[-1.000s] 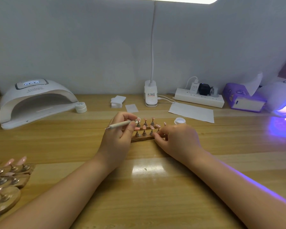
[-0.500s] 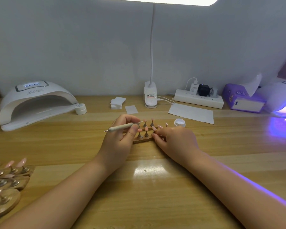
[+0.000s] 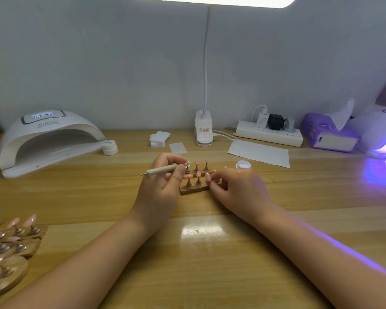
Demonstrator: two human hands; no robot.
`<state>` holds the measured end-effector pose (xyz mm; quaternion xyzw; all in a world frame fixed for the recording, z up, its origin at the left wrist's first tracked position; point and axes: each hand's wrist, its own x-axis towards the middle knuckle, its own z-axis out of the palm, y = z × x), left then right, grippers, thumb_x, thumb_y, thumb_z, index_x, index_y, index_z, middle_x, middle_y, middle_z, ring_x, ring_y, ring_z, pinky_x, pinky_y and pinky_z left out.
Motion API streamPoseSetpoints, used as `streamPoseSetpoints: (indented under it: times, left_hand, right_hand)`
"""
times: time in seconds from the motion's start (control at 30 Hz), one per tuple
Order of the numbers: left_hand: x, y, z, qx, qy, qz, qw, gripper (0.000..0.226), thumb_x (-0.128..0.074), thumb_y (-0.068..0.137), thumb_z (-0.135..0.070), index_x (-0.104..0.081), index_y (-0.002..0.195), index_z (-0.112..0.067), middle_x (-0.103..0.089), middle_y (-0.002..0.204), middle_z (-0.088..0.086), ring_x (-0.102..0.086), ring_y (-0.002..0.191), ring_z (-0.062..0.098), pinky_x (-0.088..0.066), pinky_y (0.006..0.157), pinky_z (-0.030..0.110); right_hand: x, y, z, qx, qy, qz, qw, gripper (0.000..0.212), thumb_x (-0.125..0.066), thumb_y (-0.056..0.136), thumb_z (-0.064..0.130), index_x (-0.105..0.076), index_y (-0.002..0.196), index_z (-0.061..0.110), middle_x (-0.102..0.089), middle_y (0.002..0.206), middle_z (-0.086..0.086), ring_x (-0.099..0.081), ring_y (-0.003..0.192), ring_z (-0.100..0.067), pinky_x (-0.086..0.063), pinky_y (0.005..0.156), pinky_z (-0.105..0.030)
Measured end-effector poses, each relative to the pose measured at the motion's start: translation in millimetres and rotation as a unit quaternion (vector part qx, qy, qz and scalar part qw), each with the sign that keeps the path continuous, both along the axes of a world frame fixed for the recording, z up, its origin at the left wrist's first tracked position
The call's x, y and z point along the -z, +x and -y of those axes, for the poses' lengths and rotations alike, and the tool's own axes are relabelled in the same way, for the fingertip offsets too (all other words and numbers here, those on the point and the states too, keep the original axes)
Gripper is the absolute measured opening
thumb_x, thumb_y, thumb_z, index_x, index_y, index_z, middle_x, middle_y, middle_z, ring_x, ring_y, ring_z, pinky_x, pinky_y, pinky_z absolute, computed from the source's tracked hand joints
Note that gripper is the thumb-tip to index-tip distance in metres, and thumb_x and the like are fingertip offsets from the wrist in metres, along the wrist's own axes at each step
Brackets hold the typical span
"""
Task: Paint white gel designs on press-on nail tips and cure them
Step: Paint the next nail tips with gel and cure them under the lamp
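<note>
A small wooden stand [image 3: 193, 190] with several pink nail tips [image 3: 198, 174] on metal pegs sits mid-table. My left hand [image 3: 159, 192] pinches a thin beige dotting pen [image 3: 159, 170] between thumb and fingers, its working end at the back-left tip of the stand. My right hand [image 3: 239, 190] grips the right end of the stand, fingers curled round it and hiding the tips there. An open white gel pot [image 3: 243, 165] stands just behind my right hand.
A white curing lamp [image 3: 47, 141] stands at the back left with a closed white jar [image 3: 110, 147] beside it. A second lamp [image 3: 381, 139] glows violet at the far right. Desk-lamp base [image 3: 203, 130], power strip [image 3: 269, 133], tissue box [image 3: 328, 134], paper sheet [image 3: 260, 152], pads [image 3: 158, 139]; more nail stands [image 3: 11, 239] front left.
Both hands and the stand have drifted slightly; the pen's working end stays at the back-left tip. My grips are unchanged.
</note>
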<state>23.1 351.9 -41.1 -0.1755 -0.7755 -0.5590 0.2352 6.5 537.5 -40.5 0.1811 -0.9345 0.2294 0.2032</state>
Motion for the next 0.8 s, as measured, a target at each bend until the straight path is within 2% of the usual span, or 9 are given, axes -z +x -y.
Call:
streamPoseSetpoints:
  times: [0.1, 0.27, 0.37, 0.43, 0.6, 0.8]
  left_hand:
    - [-5, 4, -3, -0.005, 0.036, -0.023, 0.999, 0.007, -0.050, 0.092, -0.025, -0.056, 0.096, -0.025, -0.063, 0.083, -0.019, -0.059, 0.078, -0.001, -0.044, 0.067, 0.010]
    - [-10, 13, -11, -0.035, 0.060, -0.090, 0.994, 0.007, -0.051, 0.093, -0.023, -0.056, 0.093, -0.028, -0.064, 0.083, -0.014, -0.062, 0.075, 0.004, -0.047, 0.063, 0.013]
    - [-9, 17, -15, -0.029, 0.046, -0.092, 0.994, 0.007, -0.051, 0.093, -0.023, -0.056, 0.093, -0.028, -0.063, 0.087, -0.010, -0.062, 0.077, 0.006, -0.048, 0.064, 0.016]
    - [-8, 18, -16, -0.025, 0.040, -0.088, 0.995, 0.007, -0.051, 0.093, -0.023, -0.056, 0.094, -0.029, -0.063, 0.087, -0.011, -0.062, 0.078, 0.007, -0.049, 0.065, 0.017]
    - [-5, 17, -16, -0.027, 0.034, -0.090, 0.995, 0.007, -0.052, 0.094, -0.024, -0.056, 0.095, -0.030, -0.064, 0.090, -0.010, -0.064, 0.082, 0.010, -0.054, 0.068, 0.027]
    - [-3, 17, -17, -0.025, 0.021, -0.100, 0.994, 0.008, -0.048, 0.092, -0.035, -0.055, 0.096, -0.032, -0.064, 0.092, -0.012, -0.064, 0.083, 0.010, -0.054, 0.069, 0.032]
  right_hand:
    - [-1, 0, 3, -0.014, -0.099, 0.014, 0.995, 0.011, -0.064, 0.090, 0.031, -0.073, 0.092, 0.025, -0.055, 0.060, 0.015, -0.050, 0.056, -0.004, -0.044, 0.054, -0.027]
    - [-3, 3, 8, -0.052, -0.197, 0.038, 0.978, 0.005, -0.067, 0.087, 0.024, -0.069, 0.086, 0.020, -0.064, 0.072, 0.011, -0.050, 0.056, -0.005, -0.049, 0.059, -0.035]
    - [-2, 4, 10, -0.071, -0.223, 0.045, 0.971, 0.002, -0.067, 0.087, 0.021, -0.069, 0.086, 0.021, -0.065, 0.074, 0.012, -0.052, 0.054, -0.006, -0.048, 0.057, -0.032]
    - [-2, 4, 10, -0.079, -0.233, 0.047, 0.968, 0.002, -0.068, 0.086, 0.020, -0.068, 0.088, 0.021, -0.066, 0.075, 0.012, -0.058, 0.057, -0.010, -0.053, 0.060, -0.037]
    - [-1, 5, 10, -0.085, -0.223, 0.053, 0.970, 0.030, -0.069, 0.086, 0.021, -0.057, 0.113, 0.027, -0.067, 0.077, 0.010, -0.061, 0.060, -0.010, -0.056, 0.062, -0.041]
    - [1, 4, 9, -0.103, -0.233, 0.059, 0.965, 0.023, -0.068, 0.088, 0.018, -0.061, 0.106, 0.030, -0.065, 0.076, 0.007, -0.063, 0.060, -0.018, -0.056, 0.058, -0.045]
